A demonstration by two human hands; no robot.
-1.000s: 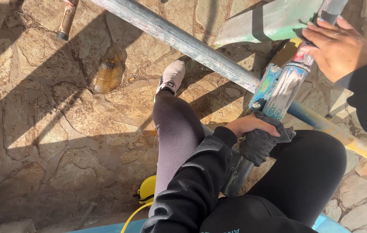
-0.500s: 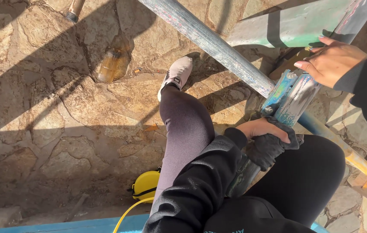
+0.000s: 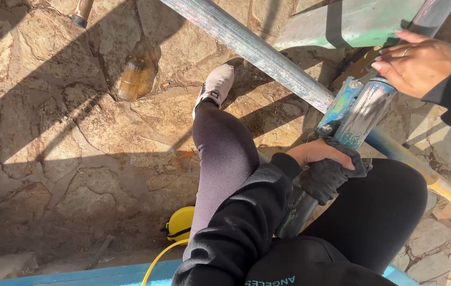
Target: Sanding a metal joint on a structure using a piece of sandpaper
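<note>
The left hand [image 3: 320,153] presses a dark rag [image 3: 331,175] closed around the upright pole [image 3: 360,114] at about 3 o'clock; the right hand [image 3: 421,63] grips the same pole higher up, at 2 o'clock. The paint-streaked pole looks only partly wiped, with plenty left.

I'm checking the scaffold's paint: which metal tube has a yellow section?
The lower diagonal metal tube running bottom right, beneath the upright tube; the long grey diagonal tube has none.
</note>
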